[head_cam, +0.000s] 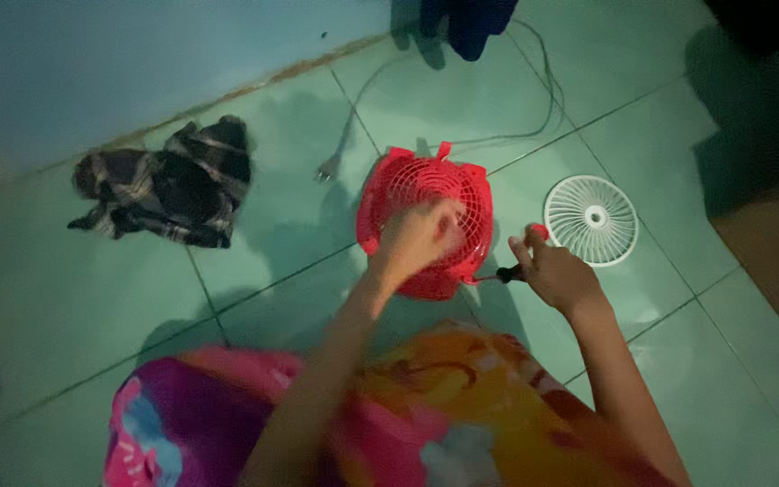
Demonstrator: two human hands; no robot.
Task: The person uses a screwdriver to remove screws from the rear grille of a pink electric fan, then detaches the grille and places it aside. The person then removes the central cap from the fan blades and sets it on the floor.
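A red plastic fan housing with a grille (pixel 412 185) lies on the green tiled floor in front of me. My left hand (pixel 418 236) rests on its near side, fingers curled against the grille; the hand is blurred. My right hand (pixel 556 271) is just right of the fan and grips a screwdriver (pixel 502 275) with a dark and red handle, its tip pointing left at the fan's lower right edge. A white round fan grille (pixel 591 220) lies flat on the floor beyond my right hand.
A grey power cord (pixel 534 108) with a plug (pixel 325 169) runs behind the fan. A crumpled checked cloth (pixel 173 185) lies at left by the blue wall. Dark fabric (pixel 466 22) hangs at top. My colourful clothing (pixel 426 415) fills the bottom.
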